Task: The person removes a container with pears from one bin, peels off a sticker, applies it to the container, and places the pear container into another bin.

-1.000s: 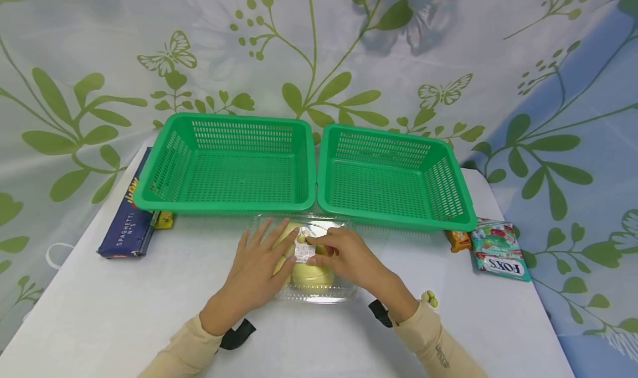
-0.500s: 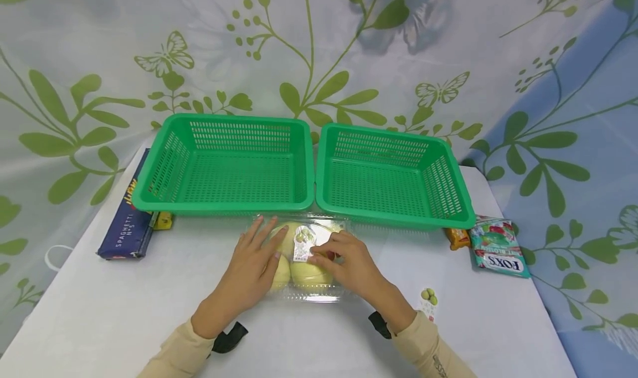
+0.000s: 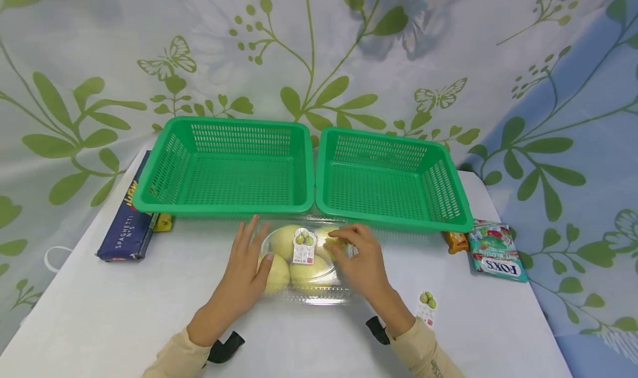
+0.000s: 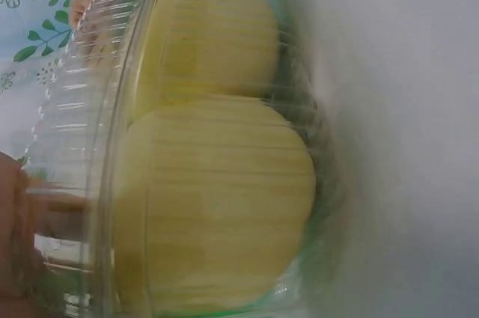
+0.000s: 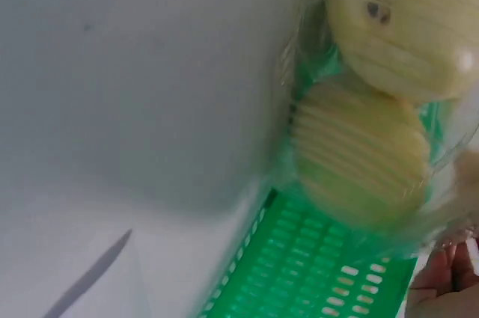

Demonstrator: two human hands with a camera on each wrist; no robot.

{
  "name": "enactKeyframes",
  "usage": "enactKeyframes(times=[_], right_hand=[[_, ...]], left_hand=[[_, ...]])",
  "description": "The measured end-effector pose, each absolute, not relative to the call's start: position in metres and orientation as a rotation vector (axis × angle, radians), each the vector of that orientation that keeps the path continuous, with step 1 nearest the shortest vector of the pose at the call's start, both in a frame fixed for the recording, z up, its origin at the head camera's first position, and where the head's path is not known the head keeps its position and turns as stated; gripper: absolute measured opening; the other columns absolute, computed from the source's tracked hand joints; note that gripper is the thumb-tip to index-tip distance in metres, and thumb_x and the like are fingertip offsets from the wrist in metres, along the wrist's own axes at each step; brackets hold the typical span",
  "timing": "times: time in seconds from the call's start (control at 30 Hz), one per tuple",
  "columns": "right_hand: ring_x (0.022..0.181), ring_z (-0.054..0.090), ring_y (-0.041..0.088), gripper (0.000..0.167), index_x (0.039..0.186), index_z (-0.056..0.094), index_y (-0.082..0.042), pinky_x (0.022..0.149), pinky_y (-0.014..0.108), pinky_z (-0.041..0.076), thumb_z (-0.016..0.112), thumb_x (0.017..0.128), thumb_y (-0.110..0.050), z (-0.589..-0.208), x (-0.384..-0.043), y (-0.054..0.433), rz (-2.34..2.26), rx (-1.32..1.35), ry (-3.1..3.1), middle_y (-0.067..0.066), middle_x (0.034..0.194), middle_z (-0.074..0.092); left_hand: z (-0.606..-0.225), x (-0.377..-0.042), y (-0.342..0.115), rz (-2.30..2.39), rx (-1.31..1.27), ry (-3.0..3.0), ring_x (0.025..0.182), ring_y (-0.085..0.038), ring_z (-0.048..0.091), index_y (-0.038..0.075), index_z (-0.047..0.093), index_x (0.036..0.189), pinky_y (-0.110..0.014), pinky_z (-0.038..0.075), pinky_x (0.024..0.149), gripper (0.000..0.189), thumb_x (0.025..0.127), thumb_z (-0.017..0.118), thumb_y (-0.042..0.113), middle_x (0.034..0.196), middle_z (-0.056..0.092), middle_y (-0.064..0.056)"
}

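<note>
A clear plastic clamshell box (image 3: 319, 299) of round yellow-green fruits (image 3: 276, 275) lies on the table in front of the baskets. A white label (image 3: 303, 247) with a fruit picture sits on its lid. My left hand (image 3: 239, 275) rests along the box's left side, fingers straight and thumb over the lid. My right hand (image 3: 361, 262), fingers loosely bent, is over the right side of the lid, away from the label. In the left wrist view, fruit (image 4: 217, 206) shows through the ribbed wall. Fruit (image 5: 363, 153) appears in the right wrist view too.
Two green baskets (image 3: 239, 208) (image 3: 394, 218) stand side by side behind the box. A second fruit label (image 3: 426, 307) lies at right. Blue spaghetti box (image 3: 127, 223) and yellow packet (image 3: 163, 222) are left; orange packet (image 3: 456, 242) and Fox's bag (image 3: 497, 250) are right.
My right hand has let go of the label and drawn off to the right. My left hand has slid left, uncovering more of the lid and fruits.
</note>
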State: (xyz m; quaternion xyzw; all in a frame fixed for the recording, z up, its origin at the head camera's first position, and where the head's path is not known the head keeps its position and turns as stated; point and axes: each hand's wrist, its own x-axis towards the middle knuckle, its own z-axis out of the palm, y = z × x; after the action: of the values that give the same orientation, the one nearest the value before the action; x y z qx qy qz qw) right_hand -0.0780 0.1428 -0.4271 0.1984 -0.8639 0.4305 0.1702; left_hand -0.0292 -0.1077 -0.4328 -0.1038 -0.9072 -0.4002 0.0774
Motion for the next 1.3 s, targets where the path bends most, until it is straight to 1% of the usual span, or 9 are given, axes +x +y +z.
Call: enactKeyframes(times=[0.17,0.27,0.43,0.57,0.73,0.9,1.03,1.17,1.3], right_hand=[[0.076,0.051,0.018,0.037,0.12,0.067,-0.007,0.068,0.025,0.047,0.08,0.086,-0.015,-0.426,-0.082,0.153,1.336,0.241,-2.599,0.008,0.09,0.058],[0.085,0.056,0.02,0.046,0.129,0.058,-0.009,0.073,0.027,0.051,0.077,0.09,-0.023,-0.427,-0.083,0.157,1.39,0.125,-2.683,0.009,0.101,0.059],[0.107,0.059,0.029,0.052,0.138,0.051,-0.008,0.082,0.036,0.055,0.071,0.095,-0.031,-0.43,-0.083,0.162,1.403,0.103,-2.76,0.012,0.123,0.058],[0.112,0.059,0.03,0.053,0.141,0.05,-0.009,0.087,0.038,0.054,0.065,0.098,-0.037,-0.431,-0.083,0.166,1.451,0.083,-2.835,0.013,0.128,0.058],[0.096,0.061,0.023,0.056,0.143,0.049,-0.015,0.072,0.03,0.053,0.066,0.096,-0.04,-0.434,-0.083,0.169,1.578,0.008,-2.844,0.012,0.115,0.06],[0.075,0.055,0.013,0.065,0.147,0.045,-0.018,0.055,0.023,0.048,0.071,0.092,-0.042,-0.436,-0.082,0.17,1.768,-0.097,-2.771,0.01,0.103,0.057],[0.068,0.052,0.009,0.067,0.149,0.042,-0.016,0.053,0.021,0.045,0.071,0.093,-0.039,-0.438,-0.081,0.171,1.89,-0.122,-2.729,0.007,0.097,0.056],[0.061,0.043,0.008,0.065,0.152,0.039,-0.017,0.054,0.021,0.041,0.064,0.098,-0.042,-0.438,-0.078,0.173,2.008,-0.134,-2.727,0.003,0.095,0.056],[0.057,0.039,0.01,0.054,0.154,0.035,-0.023,0.054,0.022,0.039,0.048,0.106,-0.043,-0.437,-0.075,0.175,2.096,-0.159,-2.728,0.002,0.087,0.052]], left_hand=[[-0.433,-0.029,-0.113,-1.3,-0.197,-2.77,0.151,-0.052,0.018,0.01,0.014,0.162,-0.073,0.029,0.113,0.068,0.105,0.05,0.02,0.166,0.007,-0.028],[-0.433,-0.031,-0.117,-1.378,-0.175,-2.784,0.152,-0.051,0.016,0.013,0.009,0.163,-0.073,0.025,0.115,0.07,0.105,0.049,0.022,0.166,0.007,-0.028],[-0.43,-0.035,-0.126,-1.524,-0.196,-2.75,0.154,-0.048,0.014,0.006,0.01,0.162,-0.07,0.017,0.12,0.07,0.105,0.049,0.02,0.167,0.011,-0.027],[-0.428,-0.035,-0.132,-1.621,-0.184,-2.76,0.152,-0.049,0.017,0.004,0.01,0.161,-0.07,0.018,0.12,0.073,0.105,0.051,0.026,0.167,0.013,-0.026],[-0.424,-0.037,-0.143,-1.668,-0.102,-2.847,0.145,-0.051,0.035,0.009,0.017,0.161,-0.067,0.039,0.111,0.072,0.105,0.052,0.036,0.161,0.029,-0.029],[-0.424,-0.039,-0.154,-1.748,-0.046,-2.824,0.127,-0.044,0.057,0.008,0.034,0.156,-0.044,0.06,0.091,0.054,0.108,0.046,0.029,0.145,0.05,-0.029],[-0.427,-0.041,-0.158,-1.796,-0.06,-2.773,0.109,-0.032,0.064,0.005,0.041,0.152,-0.026,0.06,0.072,0.049,0.104,0.05,0.009,0.133,0.055,-0.027],[-0.429,-0.04,-0.161,-1.831,-0.066,-2.763,0.095,-0.017,0.064,0.005,0.042,0.152,-0.024,0.059,0.065,0.055,0.098,0.054,-0.001,0.124,0.056,-0.025],[-0.43,-0.038,-0.164,-1.89,-0.087,-2.744,0.09,-0.008,0.064,0.004,0.041,0.152,-0.025,0.06,0.065,0.058,0.096,0.055,-0.004,0.122,0.056,-0.025]])
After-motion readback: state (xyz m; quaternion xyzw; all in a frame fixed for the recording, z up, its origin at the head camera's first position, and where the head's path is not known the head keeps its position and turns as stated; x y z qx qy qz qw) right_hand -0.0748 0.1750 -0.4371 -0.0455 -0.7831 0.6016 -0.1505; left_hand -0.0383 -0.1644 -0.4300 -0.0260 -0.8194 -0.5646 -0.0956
